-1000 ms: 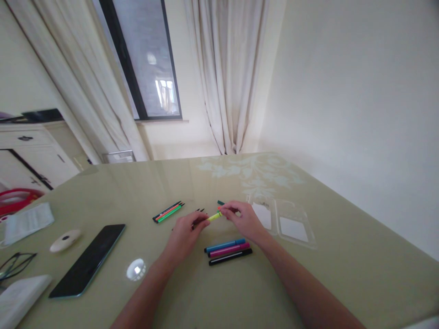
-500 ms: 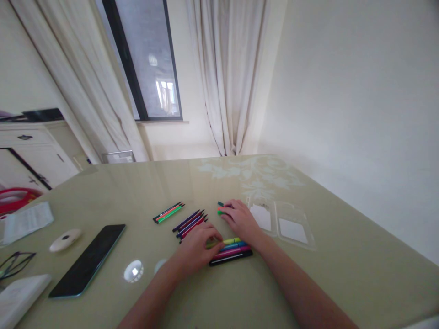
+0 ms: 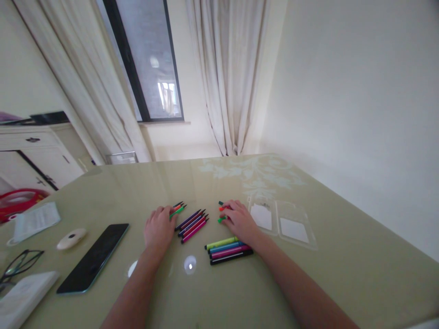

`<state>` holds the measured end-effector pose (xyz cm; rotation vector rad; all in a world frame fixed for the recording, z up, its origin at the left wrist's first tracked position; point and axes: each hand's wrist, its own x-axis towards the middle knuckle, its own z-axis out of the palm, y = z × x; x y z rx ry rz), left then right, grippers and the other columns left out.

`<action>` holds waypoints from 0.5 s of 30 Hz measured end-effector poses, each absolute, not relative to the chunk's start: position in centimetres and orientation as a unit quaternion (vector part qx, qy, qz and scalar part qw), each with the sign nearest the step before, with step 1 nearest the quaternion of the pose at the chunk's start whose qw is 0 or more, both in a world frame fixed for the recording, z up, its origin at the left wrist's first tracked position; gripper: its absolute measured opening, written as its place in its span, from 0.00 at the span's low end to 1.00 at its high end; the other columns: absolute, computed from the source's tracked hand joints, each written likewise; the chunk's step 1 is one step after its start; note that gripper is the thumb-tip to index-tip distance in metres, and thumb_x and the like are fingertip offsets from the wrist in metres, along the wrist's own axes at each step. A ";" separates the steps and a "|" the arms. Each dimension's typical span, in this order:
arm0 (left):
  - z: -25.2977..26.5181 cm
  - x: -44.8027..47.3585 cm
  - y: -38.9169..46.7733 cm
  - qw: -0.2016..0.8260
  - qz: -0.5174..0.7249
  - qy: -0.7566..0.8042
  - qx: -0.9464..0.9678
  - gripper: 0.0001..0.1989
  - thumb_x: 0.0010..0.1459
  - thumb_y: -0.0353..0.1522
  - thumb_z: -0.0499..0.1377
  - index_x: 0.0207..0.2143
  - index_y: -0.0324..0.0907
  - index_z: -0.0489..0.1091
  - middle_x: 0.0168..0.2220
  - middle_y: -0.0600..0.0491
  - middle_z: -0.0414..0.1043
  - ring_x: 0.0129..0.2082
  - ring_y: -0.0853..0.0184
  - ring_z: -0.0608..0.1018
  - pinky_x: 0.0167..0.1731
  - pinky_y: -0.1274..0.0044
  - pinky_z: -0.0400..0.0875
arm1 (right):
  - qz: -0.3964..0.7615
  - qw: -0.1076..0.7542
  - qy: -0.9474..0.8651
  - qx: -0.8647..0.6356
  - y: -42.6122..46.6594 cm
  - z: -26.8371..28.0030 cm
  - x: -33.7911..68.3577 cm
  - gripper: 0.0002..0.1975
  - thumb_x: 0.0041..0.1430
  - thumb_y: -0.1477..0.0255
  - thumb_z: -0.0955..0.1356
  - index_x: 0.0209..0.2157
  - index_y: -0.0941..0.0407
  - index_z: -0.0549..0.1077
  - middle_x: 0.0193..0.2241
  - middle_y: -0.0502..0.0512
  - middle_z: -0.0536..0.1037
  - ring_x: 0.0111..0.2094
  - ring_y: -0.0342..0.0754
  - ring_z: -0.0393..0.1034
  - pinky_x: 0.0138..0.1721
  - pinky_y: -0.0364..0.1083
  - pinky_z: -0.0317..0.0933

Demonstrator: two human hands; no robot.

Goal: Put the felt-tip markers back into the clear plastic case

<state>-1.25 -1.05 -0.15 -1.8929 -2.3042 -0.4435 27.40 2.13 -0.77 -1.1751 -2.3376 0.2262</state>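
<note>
My left hand (image 3: 159, 230) is closed at the uncapped green marker (image 3: 179, 211), its thumb and fingers covering the marker's rear part. An orange marker and a black-tipped one lie beside it, partly hidden by the fingers. My right hand (image 3: 239, 220) rests on the table with bent fingers around small caps; a green cap (image 3: 222, 220) sticks out at the thumb, an orange-red cap (image 3: 222, 209) and a dark green cap (image 3: 221, 203) at the fingertips. Between the hands lies a row of uncapped purple, red and pink markers (image 3: 192, 225). Nearer me lie several thicker capped markers (image 3: 228, 250), side by side.
An opened clear plastic case (image 3: 277, 219) with white inserts lies right of my right hand. At left are a dark phone (image 3: 93, 258), a white oval object (image 3: 72, 239), glasses (image 3: 24, 262), a white box (image 3: 29, 292) and a packet (image 3: 36, 222). A wall borders the table's right.
My left hand has left the yellow-green thick marker and moved left and away from me to the green marker. My right hand stays by the caps; the green cap now shows lower, at the thumb.
</note>
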 end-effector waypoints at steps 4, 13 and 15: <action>-0.5 -1.1 -0.7 0.050 -0.157 -0.751 -0.640 0.11 0.66 0.35 0.54 0.42 0.42 0.74 0.43 0.45 0.77 0.46 0.52 0.76 0.47 0.65 0.69 | 0.079 0.249 -0.866 -0.426 2.1 -0.7 27.3 0.03 0.60 0.75 0.75 0.36 0.54 0.80 0.49 0.56 0.76 0.53 0.55 0.67 0.55 0.54 0.60; 0.2 2.8 -1.2 -0.204 -0.367 -0.553 -0.719 0.11 0.66 0.42 0.54 0.40 0.46 0.71 0.40 0.51 0.79 0.42 0.58 0.79 0.44 0.69 0.72 | 0.138 0.361 -0.819 -0.425 1.7 1.0 27.2 0.05 0.65 0.77 0.71 0.42 0.55 0.76 0.40 0.54 0.81 0.44 0.51 0.72 0.49 0.50 0.61; 0.4 3.4 -1.5 -0.221 -0.371 -0.542 -0.721 0.11 0.65 0.42 0.55 0.40 0.46 0.71 0.40 0.51 0.79 0.42 0.58 0.79 0.44 0.69 0.72 | 0.133 0.376 -0.815 -0.420 1.5 1.1 27.2 0.04 0.66 0.77 0.71 0.42 0.55 0.76 0.40 0.55 0.81 0.44 0.51 0.72 0.48 0.50 0.61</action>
